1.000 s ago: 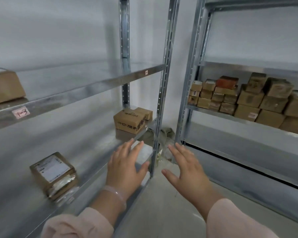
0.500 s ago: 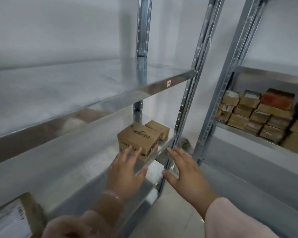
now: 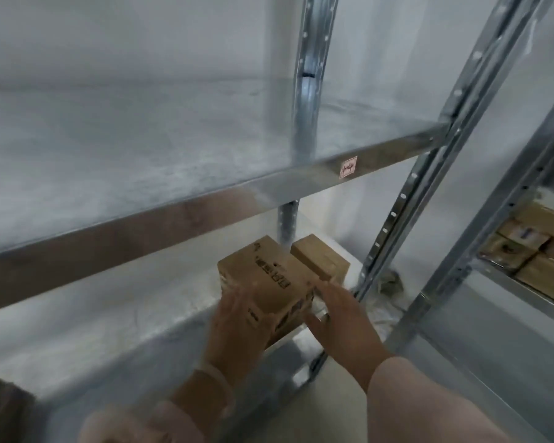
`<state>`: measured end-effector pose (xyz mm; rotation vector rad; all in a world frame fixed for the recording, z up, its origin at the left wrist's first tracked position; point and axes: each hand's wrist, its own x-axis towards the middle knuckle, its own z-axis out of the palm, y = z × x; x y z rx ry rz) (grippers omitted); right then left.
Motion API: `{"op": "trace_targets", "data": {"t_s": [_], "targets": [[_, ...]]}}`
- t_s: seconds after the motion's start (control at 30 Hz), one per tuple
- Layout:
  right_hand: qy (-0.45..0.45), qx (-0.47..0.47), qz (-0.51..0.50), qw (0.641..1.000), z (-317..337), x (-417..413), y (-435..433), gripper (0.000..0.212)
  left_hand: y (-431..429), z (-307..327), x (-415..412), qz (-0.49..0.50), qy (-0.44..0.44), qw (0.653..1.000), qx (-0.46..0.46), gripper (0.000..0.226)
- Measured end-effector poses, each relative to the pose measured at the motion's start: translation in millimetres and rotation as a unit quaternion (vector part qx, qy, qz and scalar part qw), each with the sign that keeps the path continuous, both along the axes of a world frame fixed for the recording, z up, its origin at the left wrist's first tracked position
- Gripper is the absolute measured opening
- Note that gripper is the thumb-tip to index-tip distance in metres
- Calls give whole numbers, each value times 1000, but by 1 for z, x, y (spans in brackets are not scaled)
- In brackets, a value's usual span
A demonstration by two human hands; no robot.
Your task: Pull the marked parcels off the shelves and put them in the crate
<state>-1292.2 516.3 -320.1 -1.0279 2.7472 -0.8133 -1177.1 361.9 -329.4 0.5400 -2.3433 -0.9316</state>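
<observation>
A brown cardboard parcel [image 3: 274,281] with black print on top stands on the lower metal shelf [image 3: 119,318], close to its front edge. My left hand [image 3: 237,330] lies against the parcel's left front side, fingers spread. My right hand [image 3: 339,321] presses on its right front corner. Both hands touch the box from either side. A smaller plain brown parcel [image 3: 320,259] sits right behind it, touching it. The crate is not in view.
The upper shelf [image 3: 205,155] juts out above the parcels, with a small pink label [image 3: 348,167] on its rim. A slotted upright post [image 3: 406,199] stands just right of my hands. Stacked brown boxes [image 3: 534,247] fill the neighbouring rack at right. Another parcel's corner [image 3: 4,407] shows bottom left.
I have moved closer to the shelf. Both hands reached forward from open air and now rest on either side of the printed parcel. The labelled parcel at left slid out of view.
</observation>
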Motion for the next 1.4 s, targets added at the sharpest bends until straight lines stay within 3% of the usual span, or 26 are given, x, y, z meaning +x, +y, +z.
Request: {"op": "trace_targets", "data": {"t_s": [0.13,0.23,0.4,0.57,0.7,0.8,0.9,0.93,0.97,1.03,1.1,1.13,1.17,1.27,1.33,1.4], "targets": [[-42,-24,50,998,-10,-53,-15,54,0,-25,-28,82,-107,989,58,57],[-65,-24,89,994,-16,-92,-29,57,3,-29,-47,131,-134,968,165,68],[-84,34,145,985,-28,-129,-59,59,-1,-32,-72,192,-168,936,244,85],[-267,37,141,953,-36,-137,-78,42,2,-34,-74,182,-99,932,298,89],[-328,-62,140,932,-34,-123,-74,15,10,-30,-60,204,-24,927,314,88],[-407,-183,111,888,-27,-115,-68,29,14,-21,-42,193,25,924,329,85],[-366,-191,149,898,-17,-107,-61,23,18,-7,-22,202,54,921,329,82],[-374,-177,159,896,-13,-105,-60,35,19,-3,-16,208,61,921,324,82],[-405,-161,165,885,-8,-101,-59,56,19,1,-11,209,66,922,319,81],[-526,-151,186,816,1,-95,-57,85,20,9,-3,198,72,926,312,80],[-602,-156,243,744,8,-86,-55,75,21,14,2,187,61,935,295,79],[-608,-159,259,734,10,-80,-54,67,20,16,3,193,42,942,273,78],[-597,-166,263,740,12,-73,-54,64,19,17,5,207,16,946,250,78],[-507,-195,248,803,17,-58,-57,64,20,24,11,245,-40,943,220,92],[-466,-209,246,824,21,-49,-60,59,24,27,10,221,-45,949,220,106],[-419,-226,246,844,23,-40,-62,54,27,30,8,214,-40,949,227,103]]}}
